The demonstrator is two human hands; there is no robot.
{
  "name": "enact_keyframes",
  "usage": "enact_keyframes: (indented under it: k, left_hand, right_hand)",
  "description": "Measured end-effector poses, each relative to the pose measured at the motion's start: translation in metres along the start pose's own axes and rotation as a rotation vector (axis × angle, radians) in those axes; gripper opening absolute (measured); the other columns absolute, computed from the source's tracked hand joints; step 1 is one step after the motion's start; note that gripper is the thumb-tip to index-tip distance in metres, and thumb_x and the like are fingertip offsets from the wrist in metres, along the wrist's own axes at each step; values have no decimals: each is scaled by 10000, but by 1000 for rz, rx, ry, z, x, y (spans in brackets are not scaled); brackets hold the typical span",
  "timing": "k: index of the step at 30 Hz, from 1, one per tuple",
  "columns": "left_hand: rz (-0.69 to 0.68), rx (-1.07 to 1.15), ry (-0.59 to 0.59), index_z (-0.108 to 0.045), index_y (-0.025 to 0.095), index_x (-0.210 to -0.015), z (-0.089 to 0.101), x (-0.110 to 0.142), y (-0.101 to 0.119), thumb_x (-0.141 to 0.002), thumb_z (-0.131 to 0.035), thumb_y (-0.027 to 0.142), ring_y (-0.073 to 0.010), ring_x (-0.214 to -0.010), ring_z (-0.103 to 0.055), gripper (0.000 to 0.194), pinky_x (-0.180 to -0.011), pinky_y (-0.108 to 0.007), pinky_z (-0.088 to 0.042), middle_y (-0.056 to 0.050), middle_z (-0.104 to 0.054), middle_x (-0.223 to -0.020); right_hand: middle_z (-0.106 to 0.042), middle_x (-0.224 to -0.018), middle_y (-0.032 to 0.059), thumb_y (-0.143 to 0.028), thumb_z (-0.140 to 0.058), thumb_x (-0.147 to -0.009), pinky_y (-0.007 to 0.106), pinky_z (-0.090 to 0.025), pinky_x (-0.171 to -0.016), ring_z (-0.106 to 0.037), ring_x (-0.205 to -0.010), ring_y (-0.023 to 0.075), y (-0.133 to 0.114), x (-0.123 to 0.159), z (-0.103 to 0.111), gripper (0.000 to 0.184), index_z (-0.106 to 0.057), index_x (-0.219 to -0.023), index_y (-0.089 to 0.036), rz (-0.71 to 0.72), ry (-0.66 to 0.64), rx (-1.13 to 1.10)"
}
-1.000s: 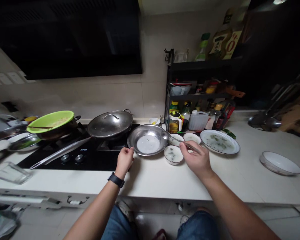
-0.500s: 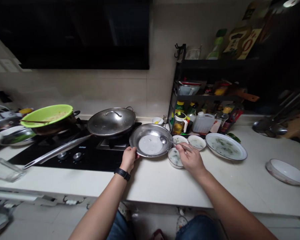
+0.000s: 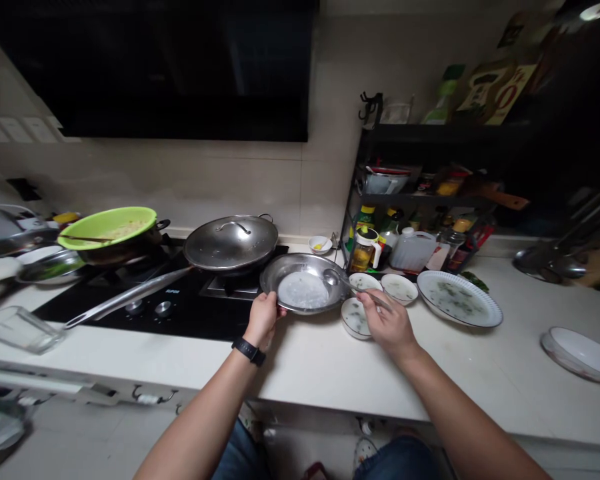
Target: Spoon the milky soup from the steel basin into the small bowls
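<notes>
My left hand [image 3: 264,317] grips the near-left rim of a round metal basin [image 3: 275,267], its fingers closed around the edge. White, cloudy liquid [image 3: 303,291] lies in the bottom of the basin. In my right hand [image 3: 387,323] is the handle of a metal spoon [image 3: 336,277], whose bowl is over the right side of the basin. Close to that hand stand three small bowls, among them the nearest bowl [image 3: 354,325], holding pale liquid with dark green bits. A ridged white plate [image 3: 495,310] with similar contents lies to their right.
A lidded wok [image 3: 233,243] sits on the black stove [image 3: 180,319], its long handle pointing left. Beyond it are a green basin [image 3: 145,217] and a glass container [image 3: 23,330]. A rack of bottles [image 3: 415,193] stands behind the bowls. An empty white bowl [image 3: 583,353] is far right.
The view has shifted slightly, so the scene sits a little further right. The liquid's surface in the basin looks more rippled. Both hands keep their holds.
</notes>
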State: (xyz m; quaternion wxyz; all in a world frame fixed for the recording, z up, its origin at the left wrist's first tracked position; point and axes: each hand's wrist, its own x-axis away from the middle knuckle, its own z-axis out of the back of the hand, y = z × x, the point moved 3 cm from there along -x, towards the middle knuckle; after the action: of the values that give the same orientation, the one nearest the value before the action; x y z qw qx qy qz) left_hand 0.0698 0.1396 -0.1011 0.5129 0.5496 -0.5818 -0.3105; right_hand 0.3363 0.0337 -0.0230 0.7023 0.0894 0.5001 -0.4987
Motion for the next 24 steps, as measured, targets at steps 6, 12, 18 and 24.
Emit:
enact_keyframes:
  k: [6, 12, 18, 24]
  left_hand:
    - [-41, -30, -19, -480, 226, -690, 2, 7, 3, -789, -598, 233, -116, -417, -508, 154, -461, -228, -420, 43, -537, -492]
    - [-62, -41, -29, -482, 227, -689, -1, 8, 4, -779, -606, 242, -113, -408, -503, 154, -456, -228, -418, 52, -527, -495]
    - [-46, -38, -16, -440, 240, -685, -5, 2, 2, -792, -616, 258, -111, -416, -506, 207, -453, -223, -426, 59, -510, -506]
    - [-11, -156, -68, -476, 218, -712, -4, 2, -3, -859, -645, 279, -109, -463, -548, 232, -532, -241, -512, 38, -546, -558]
  right_hand:
    - [-787, -912, 64, -249, -557, -1038, 369, -611, -797, -762, -871, 236, -4, 2, 4, 158, -707, -1004, -211, 34, 25, -4]
    - [-787, -911, 68, -226, -548, -1037, 365, -623, -799, -766, -872, 234, -6, 4, 2, 160, -705, -1012, -211, 60, 30, 3]
    - [-785, -903, 63, -201, -555, -1032, 355, -619, -775, -767, -852, 233, -10, 5, -3, 141, -694, -1010, -207, 119, 42, 43]
    - [-779, -886, 58, -233, -538, -1044, 357, -609, -774, -759, -839, 227, -13, 6, -11, 167, -696, -995, -213, 111, 23, 45]
